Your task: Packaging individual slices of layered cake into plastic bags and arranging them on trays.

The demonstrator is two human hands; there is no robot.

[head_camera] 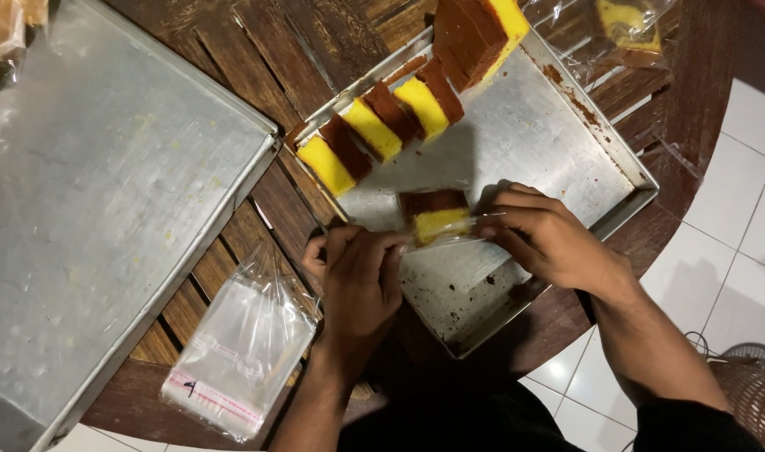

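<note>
Both hands meet low in the view, over the near end of a metal baking tray (558,151). Left hand (361,280), at about 6 o'clock, has its fingers curled shut, pinching the edge of a clear plastic wrapper (449,237). Right hand (550,234), at about 4 o'clock, has its fingers closed on the other end of the same wrapper. Between them sits a cake slice (437,216), brown on top and yellow below, partly inside the wrapper and resting on the tray.

Toward 12 o'clock, a row of cut slices (374,134) leans along the tray's far rim, alternating yellow and brown, with a larger uncut cake block (479,29) just beyond. Crumbs dot the tray floor.

At 8 o'clock a stack of empty clear bags (244,351) lies on the slatted wooden tabletop (290,50). A second, larger metal tray (106,192) fills the 9 o'clock side. At 1 o'clock, a wrapped slice (629,25) lies beyond the baking tray.
</note>
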